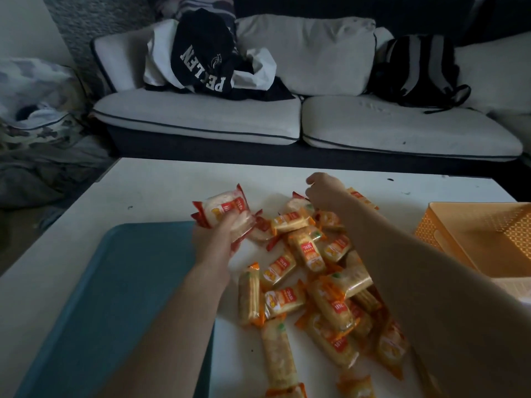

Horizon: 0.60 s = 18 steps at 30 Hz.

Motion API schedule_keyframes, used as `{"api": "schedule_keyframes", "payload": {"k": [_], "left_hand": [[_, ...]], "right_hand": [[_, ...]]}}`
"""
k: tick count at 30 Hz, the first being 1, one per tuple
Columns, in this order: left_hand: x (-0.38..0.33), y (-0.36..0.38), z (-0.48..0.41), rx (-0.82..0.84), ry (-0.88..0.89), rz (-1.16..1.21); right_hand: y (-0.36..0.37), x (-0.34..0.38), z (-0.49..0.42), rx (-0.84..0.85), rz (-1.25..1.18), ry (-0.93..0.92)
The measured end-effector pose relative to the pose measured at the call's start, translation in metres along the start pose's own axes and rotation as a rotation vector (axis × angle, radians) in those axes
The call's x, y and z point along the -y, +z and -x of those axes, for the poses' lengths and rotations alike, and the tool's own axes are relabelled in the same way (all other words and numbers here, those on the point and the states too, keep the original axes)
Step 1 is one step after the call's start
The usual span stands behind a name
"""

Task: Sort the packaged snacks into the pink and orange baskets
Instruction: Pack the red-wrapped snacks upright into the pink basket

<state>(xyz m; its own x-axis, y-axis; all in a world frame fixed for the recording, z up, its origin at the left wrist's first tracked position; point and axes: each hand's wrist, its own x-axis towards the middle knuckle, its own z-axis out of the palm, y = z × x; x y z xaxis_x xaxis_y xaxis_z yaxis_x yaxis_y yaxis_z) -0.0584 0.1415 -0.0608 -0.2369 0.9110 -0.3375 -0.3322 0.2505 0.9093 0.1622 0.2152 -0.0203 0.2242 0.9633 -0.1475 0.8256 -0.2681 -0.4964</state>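
A pale sofa (201, 116) fills the upper frame behind the white table (161, 182). A teal tray (115, 282) lies lower left, the orange basket (471, 225) at the right edge, and the snack pile (316, 282) at centre. The left hand (214, 245) grips red-edged packets (224, 208) at the pile's upper left. The right hand (321, 188) curls at the pile's top, grip unclear.

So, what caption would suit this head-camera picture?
Left hand holds red-edged snack packs; right hand reaches over the pile beside an orange basket.

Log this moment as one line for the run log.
left hand: holds red-edged packets | right hand: far edge of snack pile, grip unclear | orange basket: right of pile | pink basket: not in view
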Motion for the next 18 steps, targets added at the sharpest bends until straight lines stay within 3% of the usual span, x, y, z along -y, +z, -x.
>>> {"api": "schedule_keyframes", "payload": {"k": [5, 14, 18], "left_hand": [[0.014, -0.014, -0.021, 0.008, -0.044, -0.131], [0.008, 0.038, -0.043, 0.234, -0.122, -0.462], [0.004, 0.043, -0.047, 0.214, -0.15, -0.391]], "right_hand": [[0.031, 0.007, -0.025, 0.25, 0.293, -0.009], [0.031, 0.002, -0.026, 0.306, 0.021, -0.091], [0.032, 0.006, -0.011, 0.265, -0.111, -0.07]]}}
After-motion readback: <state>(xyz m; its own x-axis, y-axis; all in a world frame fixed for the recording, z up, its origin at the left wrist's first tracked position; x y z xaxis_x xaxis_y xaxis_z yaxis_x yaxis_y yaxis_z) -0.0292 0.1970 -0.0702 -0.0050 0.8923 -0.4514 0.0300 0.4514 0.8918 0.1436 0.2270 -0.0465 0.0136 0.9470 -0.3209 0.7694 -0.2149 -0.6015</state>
